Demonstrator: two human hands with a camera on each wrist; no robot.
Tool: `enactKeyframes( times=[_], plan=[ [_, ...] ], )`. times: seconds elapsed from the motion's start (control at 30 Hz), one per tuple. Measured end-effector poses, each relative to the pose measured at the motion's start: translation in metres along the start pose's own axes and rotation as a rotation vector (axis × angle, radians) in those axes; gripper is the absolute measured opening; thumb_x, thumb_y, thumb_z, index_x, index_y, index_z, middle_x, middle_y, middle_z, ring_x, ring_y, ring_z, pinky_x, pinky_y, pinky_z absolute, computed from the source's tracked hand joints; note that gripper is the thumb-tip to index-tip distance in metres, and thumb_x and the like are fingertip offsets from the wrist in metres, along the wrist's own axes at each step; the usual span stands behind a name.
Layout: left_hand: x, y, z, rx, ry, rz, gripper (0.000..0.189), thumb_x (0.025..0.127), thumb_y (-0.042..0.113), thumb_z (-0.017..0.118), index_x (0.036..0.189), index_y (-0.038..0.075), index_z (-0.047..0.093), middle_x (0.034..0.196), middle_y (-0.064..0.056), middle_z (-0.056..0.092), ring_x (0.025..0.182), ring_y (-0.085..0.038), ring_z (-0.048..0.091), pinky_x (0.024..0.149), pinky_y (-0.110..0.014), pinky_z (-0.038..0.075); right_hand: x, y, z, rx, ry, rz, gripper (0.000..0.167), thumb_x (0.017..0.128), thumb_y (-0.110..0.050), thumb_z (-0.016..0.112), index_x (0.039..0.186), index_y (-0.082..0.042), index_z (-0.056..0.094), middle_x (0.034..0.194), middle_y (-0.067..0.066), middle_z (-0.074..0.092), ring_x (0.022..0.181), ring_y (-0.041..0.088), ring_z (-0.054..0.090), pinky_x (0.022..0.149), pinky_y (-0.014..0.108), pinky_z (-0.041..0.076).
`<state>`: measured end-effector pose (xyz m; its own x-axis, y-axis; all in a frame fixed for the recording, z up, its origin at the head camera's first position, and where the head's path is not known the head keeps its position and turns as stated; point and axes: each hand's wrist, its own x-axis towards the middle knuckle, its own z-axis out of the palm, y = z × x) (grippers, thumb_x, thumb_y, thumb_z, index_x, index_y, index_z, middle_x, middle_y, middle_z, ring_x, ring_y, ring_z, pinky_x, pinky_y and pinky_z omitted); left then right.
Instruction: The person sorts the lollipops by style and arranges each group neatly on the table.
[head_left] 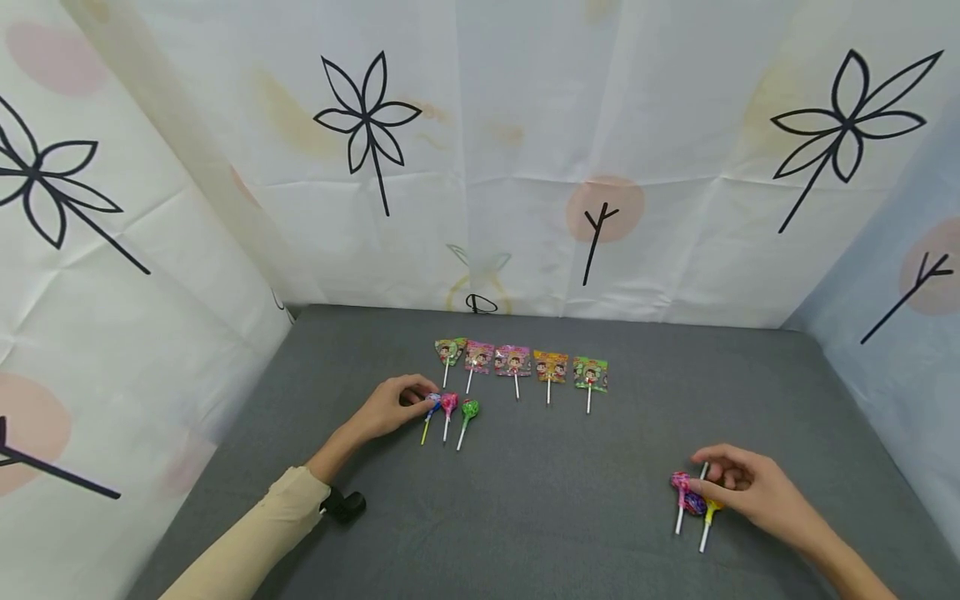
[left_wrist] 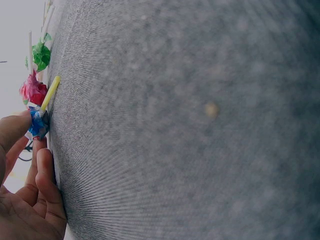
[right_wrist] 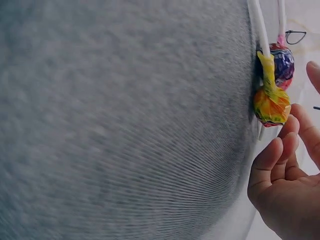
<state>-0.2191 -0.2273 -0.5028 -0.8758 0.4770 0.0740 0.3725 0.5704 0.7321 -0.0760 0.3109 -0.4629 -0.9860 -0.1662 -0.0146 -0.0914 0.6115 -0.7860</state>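
Note:
My left hand (head_left: pixel 396 406) pinches a blue-wrapped lollipop (left_wrist: pixel 38 122) with a yellow stick between thumb and fingers, low over the table. Right beside it lie a pink lollipop (head_left: pixel 449 403) and a green lollipop (head_left: pixel 470 408), sticks toward me. On the right, my right hand (head_left: pixel 757 492) hovers around a small cluster, thumb and forefinger apart. That cluster holds a pink lollipop (head_left: pixel 681 481), a purple lollipop (head_left: pixel 695 504) and a yellow lollipop (right_wrist: pixel 272 106). In the right wrist view the fingertips are right at the yellow wrapper. The purple one's white stick points away, between thumb and forefinger.
Behind the left group, several flat lollipops in printed bags, among them a pink bag (head_left: pixel 513 361) and a green bag (head_left: pixel 591 373), form a row. They lie on a grey cloth-covered table (head_left: pixel 525 508). Patterned white curtains (head_left: pixel 517 150) enclose its back and sides.

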Motion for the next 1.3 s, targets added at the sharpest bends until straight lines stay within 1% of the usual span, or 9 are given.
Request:
enactKeyframes(
  times=[0.17,0.27,0.5,0.8,0.9,1.07,1.13,1.3],
  plan=[
    [0.0,0.0,0.0,-0.001,-0.005,-0.004,0.02,0.098,0.016,0.071,0.118,0.012,0.072,0.106,0.0,0.068,0.09,-0.015,0.064,0.082,-0.04,0.053,-0.002,0.005,0.006,-0.02,0.019,-0.004,0.028,0.087,-0.016,0.084,0.109,-0.006,0.071,0.083,0.001,0.052,0.063,0.012,0.043,0.053,0.029,0.034],
    [0.0,0.0,-0.001,-0.003,-0.008,-0.004,0.02,0.098,0.016,0.071,0.118,0.012,0.072,0.106,0.0,0.068,0.091,-0.015,0.064,0.081,-0.039,0.053,-0.003,0.006,0.009,-0.003,0.018,-0.022,0.027,0.086,-0.014,0.084,0.108,-0.006,0.071,0.081,0.001,0.052,0.061,0.012,0.042,0.052,0.029,0.034],
    [-0.001,0.001,-0.001,-0.007,-0.008,0.008,0.021,0.098,0.017,0.071,0.118,0.012,0.072,0.107,0.0,0.069,0.092,-0.015,0.065,0.082,-0.039,0.053,-0.002,0.005,0.013,-0.024,0.046,-0.032,0.025,0.083,-0.014,0.086,0.103,-0.009,0.072,0.076,-0.002,0.05,0.059,0.008,0.039,0.05,0.028,0.033],
    [-0.001,0.001,-0.001,-0.008,0.001,0.021,0.019,0.098,0.016,0.071,0.117,0.011,0.072,0.106,0.0,0.069,0.09,-0.014,0.065,0.081,-0.04,0.054,-0.001,0.008,0.018,-0.038,0.075,-0.119,0.02,0.081,-0.007,0.087,0.093,-0.015,0.073,0.073,-0.004,0.05,0.057,0.008,0.037,0.047,0.028,0.03],
    [-0.001,0.0,-0.001,-0.011,0.004,0.029,0.019,0.098,0.016,0.071,0.117,0.011,0.072,0.106,0.0,0.069,0.089,-0.014,0.065,0.08,-0.039,0.054,0.0,0.006,0.018,-0.049,0.065,-0.101,0.018,0.082,-0.008,0.086,0.092,-0.014,0.073,0.072,-0.005,0.049,0.057,0.007,0.036,0.047,0.028,0.03],
    [-0.002,0.0,0.0,-0.012,0.001,0.013,0.02,0.098,0.016,0.071,0.118,0.011,0.072,0.107,0.0,0.069,0.09,-0.014,0.065,0.081,-0.039,0.054,0.002,0.001,0.018,-0.06,0.026,-0.028,0.014,0.085,-0.013,0.084,0.095,-0.012,0.074,0.074,-0.007,0.049,0.057,0.005,0.035,0.048,0.027,0.03],
    [-0.002,0.001,0.0,-0.009,0.0,0.006,0.02,0.098,0.016,0.071,0.118,0.012,0.072,0.107,0.0,0.069,0.09,-0.014,0.065,0.081,-0.039,0.053,0.002,0.0,0.017,-0.06,0.016,-0.022,0.013,0.086,-0.013,0.084,0.094,-0.012,0.074,0.074,-0.007,0.049,0.057,0.005,0.035,0.048,0.027,0.03],
    [-0.003,0.003,0.002,-0.004,0.008,0.013,0.02,0.099,0.016,0.071,0.118,0.012,0.072,0.107,0.0,0.069,0.091,-0.015,0.065,0.081,-0.04,0.053,0.003,-0.001,0.016,-0.055,-0.001,-0.017,0.012,0.087,-0.013,0.083,0.093,-0.012,0.073,0.075,-0.006,0.049,0.057,0.005,0.033,0.049,0.028,0.028]
  ],
)
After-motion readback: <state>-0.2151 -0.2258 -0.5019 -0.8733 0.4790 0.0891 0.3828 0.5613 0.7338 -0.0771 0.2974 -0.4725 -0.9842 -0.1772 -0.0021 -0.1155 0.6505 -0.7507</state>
